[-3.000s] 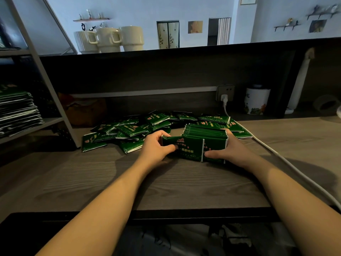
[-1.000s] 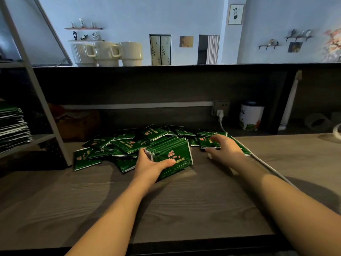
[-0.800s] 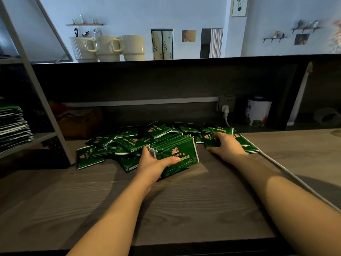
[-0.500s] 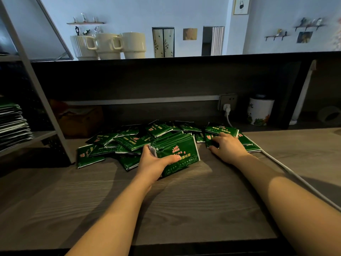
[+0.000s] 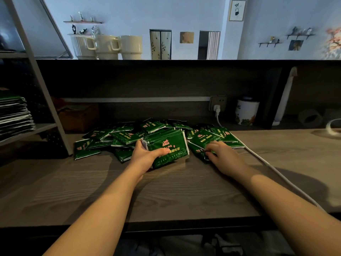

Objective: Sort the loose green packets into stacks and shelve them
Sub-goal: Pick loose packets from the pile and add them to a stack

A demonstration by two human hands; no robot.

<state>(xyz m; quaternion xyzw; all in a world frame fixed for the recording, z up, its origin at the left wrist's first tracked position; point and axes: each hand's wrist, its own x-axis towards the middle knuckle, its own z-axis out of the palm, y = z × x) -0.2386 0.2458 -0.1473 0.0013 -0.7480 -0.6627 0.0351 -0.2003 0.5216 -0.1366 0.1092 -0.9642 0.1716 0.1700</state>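
My left hand (image 5: 145, 156) grips a thick stack of green packets (image 5: 169, 146), tilted up on its edge on the wooden counter (image 5: 175, 191), thumb across the front face. A heap of loose green packets (image 5: 120, 136) lies behind and to the left of the stack. My right hand (image 5: 221, 155) is just right of the stack, fingers curled, pinching a loose green packet (image 5: 198, 148) at its near edge. More loose packets (image 5: 225, 135) lie beyond that hand. A stack of shelved packets (image 5: 13, 115) sits on the metal shelf (image 5: 42, 126) at far left.
A white cable (image 5: 267, 164) runs from the wall socket (image 5: 217, 103) along the counter beside my right arm. A white jar (image 5: 246, 112) stands at the back right. Three cream mugs (image 5: 107, 46) sit on the upper ledge. The shelf's slanted leg (image 5: 55, 115) stands left of the heap.
Three seconds ago both hands squared the stack. Since then my right hand left it, reached into the loose packets on the right and drew one toward me; my left hand keeps holding the stack.
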